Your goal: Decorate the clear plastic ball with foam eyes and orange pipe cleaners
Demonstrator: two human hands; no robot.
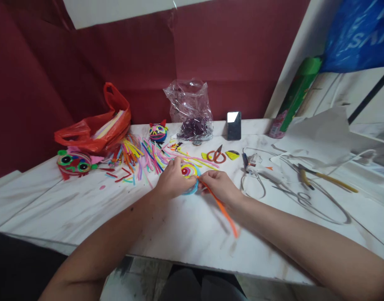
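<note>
the left hand point(172, 179) grips the disc point(192, 189) low over the counter point(116, 221) while the right hand point(218, 184) pinches the orange strip point(222, 207) at its edge, where a close, steady pinch should best prevent kinks.

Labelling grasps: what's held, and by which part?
Left hand: the colourful round piece, by its left side. Right hand: the orange strip, near its far end.
</note>
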